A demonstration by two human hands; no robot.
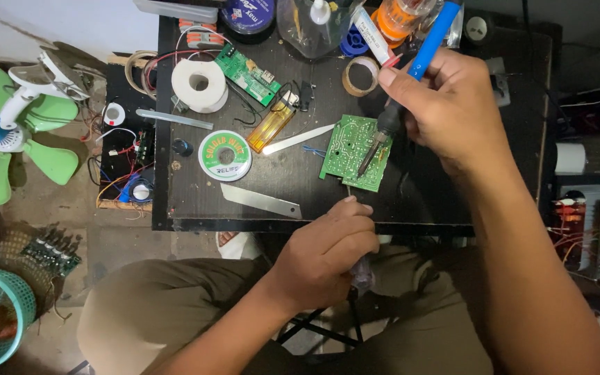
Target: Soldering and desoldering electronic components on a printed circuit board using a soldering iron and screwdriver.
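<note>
Right hand (453, 104) grips a blue soldering iron (411, 76), tip on the green circuit board (355, 151) at table (439, 201) centre. Left hand (328, 250), at 6 o'clock of the board, pinches a thin wire (348, 190).

On the dark surface (453, 201) I count 2 green circuit boards, one large (355, 151) and one small (247, 74), and 2 metal blades (260, 200) (298, 139). There is 1 soldering iron (411, 76), 1 white tape roll (199, 85), 1 solder-wick spool (225, 155) and 1 amber lighter (272, 125).

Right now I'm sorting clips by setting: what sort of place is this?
Likely a small electronics repair bench: a blue-handled soldering iron over a green circuit board, a solder wick spool, loose wiring.
</note>
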